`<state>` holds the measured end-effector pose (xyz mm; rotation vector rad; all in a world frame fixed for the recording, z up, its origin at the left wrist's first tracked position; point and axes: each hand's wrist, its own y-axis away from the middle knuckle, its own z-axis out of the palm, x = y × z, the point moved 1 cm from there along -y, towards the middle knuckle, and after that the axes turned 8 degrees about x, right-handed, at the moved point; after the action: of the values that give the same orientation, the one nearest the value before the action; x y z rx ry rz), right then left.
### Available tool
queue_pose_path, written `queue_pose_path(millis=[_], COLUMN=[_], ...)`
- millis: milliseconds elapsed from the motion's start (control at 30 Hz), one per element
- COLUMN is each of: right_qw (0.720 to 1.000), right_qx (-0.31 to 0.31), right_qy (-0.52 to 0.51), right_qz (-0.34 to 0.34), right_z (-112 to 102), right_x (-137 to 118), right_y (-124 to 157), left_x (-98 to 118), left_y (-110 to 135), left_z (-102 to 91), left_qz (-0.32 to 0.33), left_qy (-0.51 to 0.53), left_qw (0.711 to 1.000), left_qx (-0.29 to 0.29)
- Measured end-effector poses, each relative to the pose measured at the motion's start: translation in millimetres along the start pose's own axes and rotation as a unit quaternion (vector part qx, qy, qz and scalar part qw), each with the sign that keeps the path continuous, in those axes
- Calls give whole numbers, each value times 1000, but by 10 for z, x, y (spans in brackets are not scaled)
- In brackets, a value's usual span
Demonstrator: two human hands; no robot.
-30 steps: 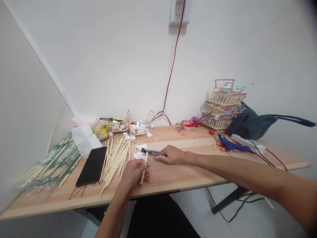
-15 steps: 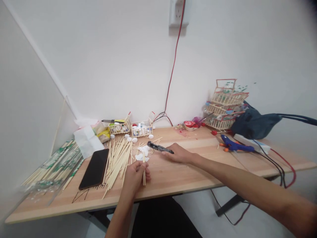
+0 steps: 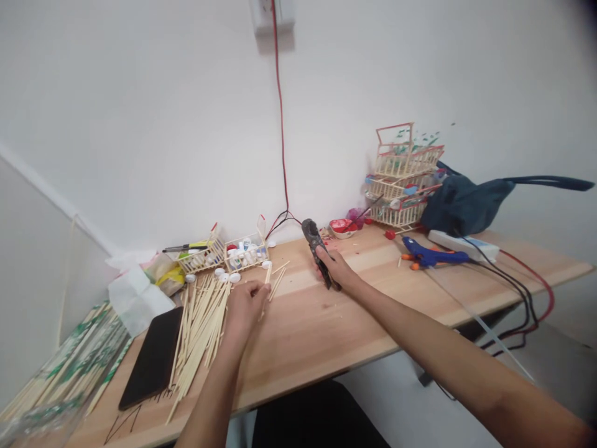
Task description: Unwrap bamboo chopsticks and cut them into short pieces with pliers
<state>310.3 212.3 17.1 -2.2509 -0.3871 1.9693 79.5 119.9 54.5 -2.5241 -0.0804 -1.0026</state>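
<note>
My left hand (image 3: 246,303) is closed round a short length of pale wooden sticks (image 3: 267,274), whose upper ends rise above the fingers; their exact number is hard to make out. Across from it, my right hand (image 3: 336,269) grips a pair of dark pliers (image 3: 311,233), jaws pointing up and away from me. The pliers stay apart from the sticks. A few loose cut sticks (image 3: 278,283) lie just beyond my left fingers. To the left of that hand spreads a pile of long wooden sticks (image 3: 198,336).
A black phone (image 3: 153,358) and packaged chopsticks (image 3: 69,361) lie at left. Two small stick carts (image 3: 247,252) with bottles stand behind. Stacked stick baskets (image 3: 401,186), a red-stained dish (image 3: 343,229), a blue glue gun (image 3: 431,254), a power strip (image 3: 464,244) and a dark bag (image 3: 466,202) occupy the right.
The view has swung right. My right hand has tilted the pliers from nearly level to upright and farther from my left hand. White tissue scraps by my left hand no longer show.
</note>
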Motion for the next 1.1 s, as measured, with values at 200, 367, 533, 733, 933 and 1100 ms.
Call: queue_pose_path(millis=[200,367,533,733,933,1100], right_qw=[999,999,994,962,926,926], right_qx=[-10,-35,-31,150,217,211], right_qy=[-33,-34,-96,-224,-309,-312], right_qz=[3,5,-29,-37,-19,-6], right_z=[-122,-117,-237,-477,-535,-510], right_x=[27,-33,-138,-246,-236,-217], right_y=[-25,-20,-55,-153,-206,-224], left_x=[188,250,294,284,255,262], left_y=[-265,-210,-282,-733,-1056,-1154], left_z=[519,694,577,582,839,946], left_qz=[32,45,73,99,95,85], left_qy=[-138,-214,-265,-277,-296,-328], left_qw=[989,974,960,954,942,929], left_qx=[-45,-63,-54,-61,-129,-146])
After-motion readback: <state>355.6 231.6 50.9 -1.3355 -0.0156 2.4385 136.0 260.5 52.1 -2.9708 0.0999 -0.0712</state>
